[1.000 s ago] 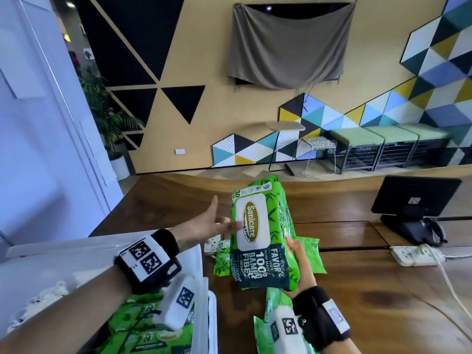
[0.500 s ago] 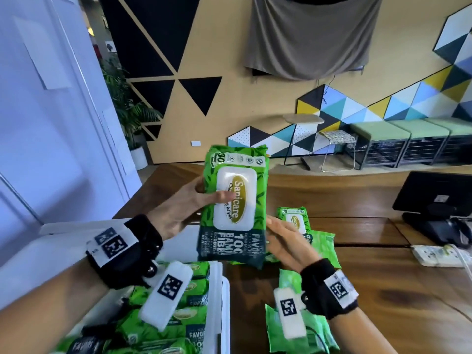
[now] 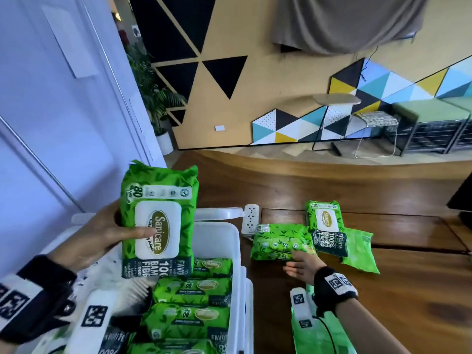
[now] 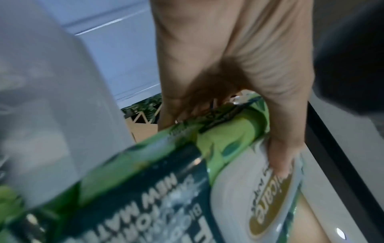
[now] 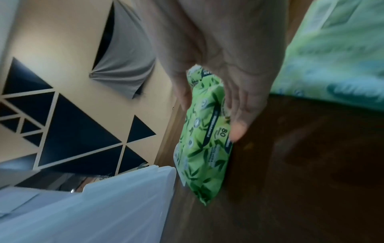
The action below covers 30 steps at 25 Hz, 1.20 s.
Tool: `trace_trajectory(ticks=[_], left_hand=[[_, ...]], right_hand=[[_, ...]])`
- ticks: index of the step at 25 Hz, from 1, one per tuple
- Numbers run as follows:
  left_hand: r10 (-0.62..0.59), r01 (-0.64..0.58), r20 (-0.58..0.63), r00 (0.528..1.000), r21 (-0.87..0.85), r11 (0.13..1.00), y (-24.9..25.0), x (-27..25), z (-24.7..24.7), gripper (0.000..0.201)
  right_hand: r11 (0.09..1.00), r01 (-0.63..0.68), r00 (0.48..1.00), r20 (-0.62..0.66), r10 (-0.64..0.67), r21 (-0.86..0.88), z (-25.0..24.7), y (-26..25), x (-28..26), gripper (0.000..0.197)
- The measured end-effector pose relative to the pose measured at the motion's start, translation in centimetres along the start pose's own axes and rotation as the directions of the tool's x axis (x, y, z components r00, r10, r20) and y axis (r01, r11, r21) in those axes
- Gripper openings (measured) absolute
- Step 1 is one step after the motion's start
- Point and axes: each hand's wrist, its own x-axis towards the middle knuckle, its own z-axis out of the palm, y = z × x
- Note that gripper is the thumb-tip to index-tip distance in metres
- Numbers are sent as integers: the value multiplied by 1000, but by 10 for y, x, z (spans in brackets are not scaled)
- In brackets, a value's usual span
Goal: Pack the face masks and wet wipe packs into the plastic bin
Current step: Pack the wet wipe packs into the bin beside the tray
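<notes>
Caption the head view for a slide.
Left hand holds a wipe pack over the bin; right hand touches another pack.

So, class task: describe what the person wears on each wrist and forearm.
Both forearms are bare, without sleeves. Each wrist carries a black band bearing a white label with square black codes. A white block with the same kind of code hangs from each band; a thin black cable runs by the right one.

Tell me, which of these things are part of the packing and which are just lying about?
Part of the job:
- held pack, in left hand
- packs on table
- right hand, reaching for one
- bin

Lying about:
- power strip
- plant
- stool
</notes>
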Motion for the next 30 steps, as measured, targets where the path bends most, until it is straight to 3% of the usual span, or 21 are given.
trace_trajectory(ticks=[2,4,6,8,9,10,11,12,13,15,17,19,21,24,25,27,30], left_hand=[[-17,-16,-139,990,-233,972,-15,-2,1,82],[-80,-7,-227,971,-359,933,-31,-2,9,75],[-210,32,-273,939,-537,843,-49,-6,22,75],[-342,96,-223,913,-696,711,-64,-14,34,57],[-401,141,-177,899,-749,648,-70,-19,41,38],[-451,170,-154,879,-782,599,-78,-24,46,16],[-490,192,-148,859,-794,576,-87,-29,50,9],[-500,206,-129,856,-803,560,-96,-32,54,13],[-490,205,-113,864,-811,548,-105,-34,57,26],[-499,222,-85,862,-823,523,-120,-35,64,59],[-516,261,-35,856,-832,489,-130,-30,74,62],[-528,300,31,849,-850,432,-138,-26,86,82],[-497,238,33,867,-904,356,-148,-23,91,93],[-468,200,46,883,-937,286,-148,-12,97,78],[-466,189,37,884,-940,285,-148,-9,98,70],[-502,186,22,864,-942,278,-148,-6,100,45],[-631,276,11,776,-905,324,-151,-5,101,23]], right_hand=[[998,-5,995,-100,11,62,7,-3,15,26],[996,29,981,-194,-12,83,10,-8,26,49],[993,34,977,-213,-9,115,16,-12,28,65],[989,38,976,-216,-5,146,21,-15,26,63],[986,61,975,-222,-25,153,21,-16,23,58],[982,81,976,-213,-44,168,22,-17,16,49],[978,97,979,-193,-60,187,25,-17,11,36],[970,100,980,-190,-58,222,26,-18,9,22],[965,91,979,-197,-42,245,28,-19,7,22],[966,71,986,-163,-31,249,29,-18,18,30],[961,29,992,-127,7,277,29,-18,22,37],[952,56,986,-165,-6,300,30,-21,30,46],[959,83,970,-242,-15,270,31,-19,42,65],[967,129,928,-371,-39,221,16,-12,65,122],[956,169,932,-355,-76,239,7,-10,79,125],[935,263,920,-355,-169,236,11,-18,41,111],[905,365,897,-344,-279,216,18,-40,-18,117]])
